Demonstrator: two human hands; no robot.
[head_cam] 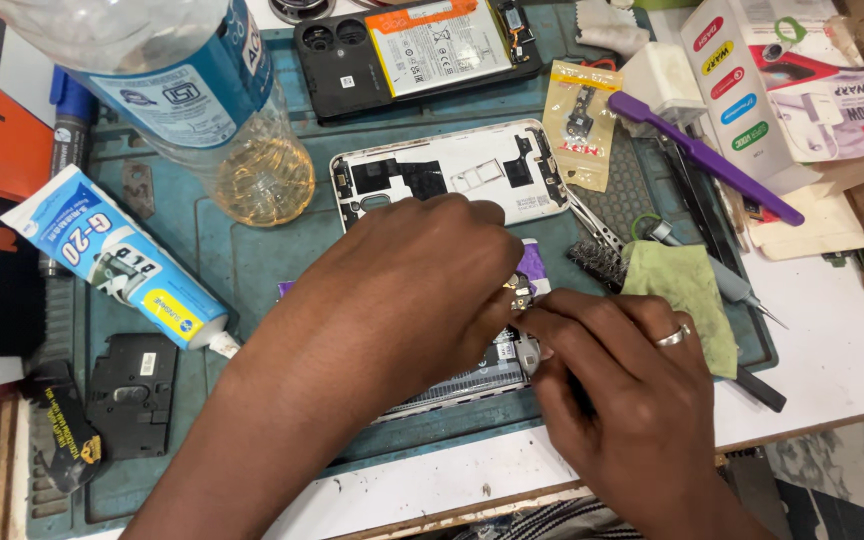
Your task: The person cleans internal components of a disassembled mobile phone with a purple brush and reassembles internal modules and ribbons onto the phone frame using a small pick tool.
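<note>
Head view of a teal rubber work mat (252, 265) on a white bench. The left hand (422, 290) crosses from lower left and covers most of an opened phone body (472, 380), of which only a grey edge strip shows below the wrist. Its thumb and forefinger are pinched together on a small gold-and-black circuit part (520, 293), held just above the phone body. The right hand (622, 385), wearing a silver ring, meets it from the lower right; its fingertips close on the same small part or on something just beneath it, and which one cannot be told, since the fingers hide the contact. A purple slip (533, 264) shows behind the part, mostly covered.

Just behind the left hand lies a white plastic phone back cover (452, 170), inner side up, its near edge hidden by the knuckles. Farther back rests a black opened phone with its battery exposed (417, 50), cut off at the top edge. A clear plastic bottle with a blue label (192, 100) lies tilted at upper left, its top out of frame. A white-and-blue glue tube (117, 260) lies at left, near a black plastic piece (132, 390). At right are a green cloth (687, 295), a purple-handled brush (707, 160) and a white carton (792, 90).
</note>
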